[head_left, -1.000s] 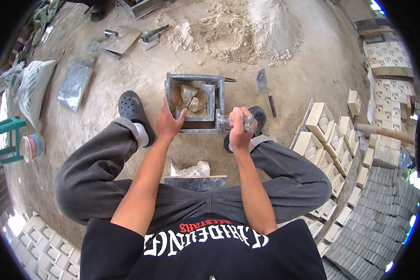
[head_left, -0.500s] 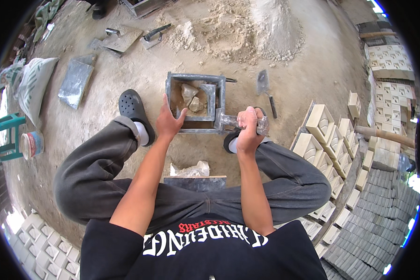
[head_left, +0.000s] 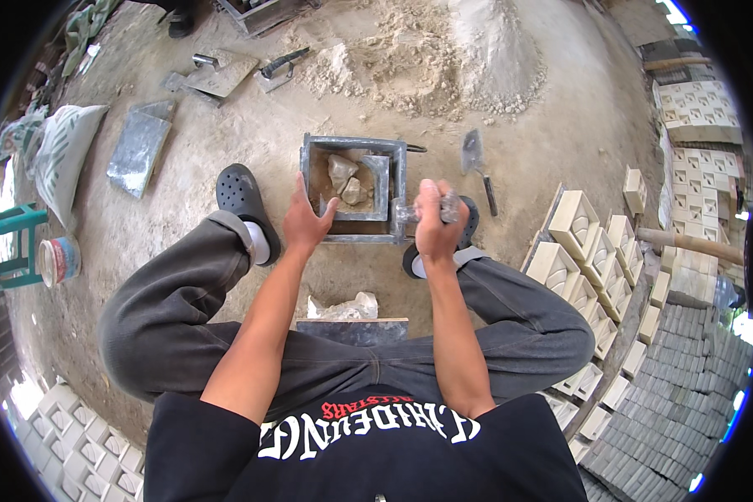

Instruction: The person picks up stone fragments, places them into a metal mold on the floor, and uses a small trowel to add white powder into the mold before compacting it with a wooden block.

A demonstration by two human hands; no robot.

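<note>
Right-hand shift: right hand (head_left: 435, 222) now sits further left, nearer the grey box (head_left: 356, 141), than half a second ago; left hand (head_left: 308, 224) keeps its place.
Box position: between both grips, just right of the left hand, just left of the right.
Box contents: grey inner frame (head_left: 380, 188) and two pale stones (head_left: 341, 171), right of and beyond the left thumb.
Right grip: fingers curled closed about a translucent hammer-like tool (head_left: 400, 211); its blurred head meets or nearly meets the box's right wall, I cannot tell which.
Left grip: thumb and fingers parted, spread over the box's left wall near its close corner; nothing enclosed.
Trowel: blade (head_left: 472, 151) beyond the right hand, to its right.
Powder heap (head_left: 498, 67): far beyond the right hand; pale moulded blocks (head_left: 573, 222) well to its right.
</note>
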